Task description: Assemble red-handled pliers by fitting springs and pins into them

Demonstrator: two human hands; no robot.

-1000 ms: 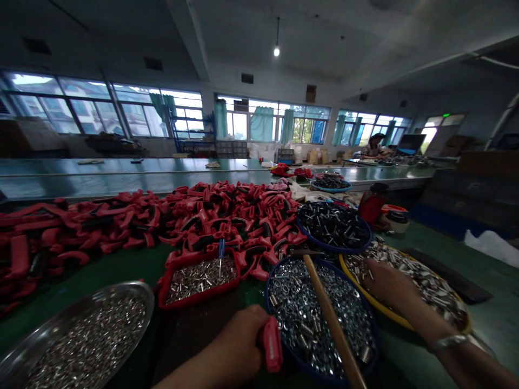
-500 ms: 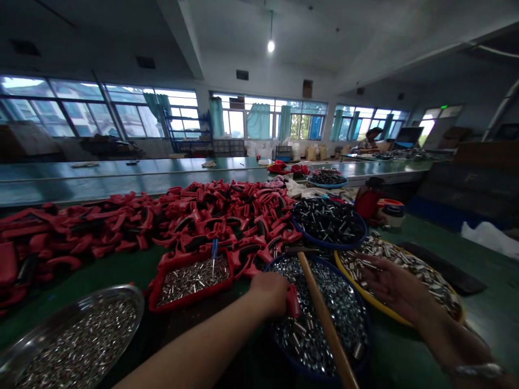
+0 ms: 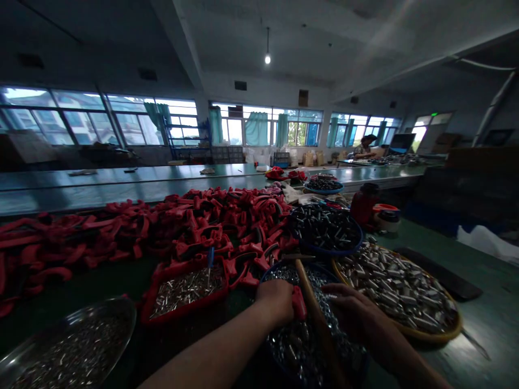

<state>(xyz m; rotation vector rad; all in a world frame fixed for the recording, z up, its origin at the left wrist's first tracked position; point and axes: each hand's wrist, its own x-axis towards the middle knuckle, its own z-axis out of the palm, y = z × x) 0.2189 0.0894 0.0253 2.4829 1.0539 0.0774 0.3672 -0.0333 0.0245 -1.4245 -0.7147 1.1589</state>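
My left hand (image 3: 275,302) is closed round a red plastic handle part (image 3: 299,303) and holds it over the blue bowl (image 3: 270,272) of small metal nuts and springs. My right hand (image 3: 351,316) rests over the same bowl, just right of the red part, fingers curled; what it holds, if anything, is hidden. A wooden hammer handle (image 3: 308,292) lies across the bowl between the two hands.
A yellow bowl (image 3: 438,334) of metal sleeves sits right, a blue bowl (image 3: 328,250) of dark pins behind. A red tray (image 3: 154,297) and a steel dish (image 3: 125,313) of small metal pieces lie left. Red handle parts (image 3: 162,227) pile behind. A person (image 3: 365,147) works far back.
My left hand carried the red part forward over the blue bowl. My right hand left the yellow bowl and came left to the blue bowl beside the red part.
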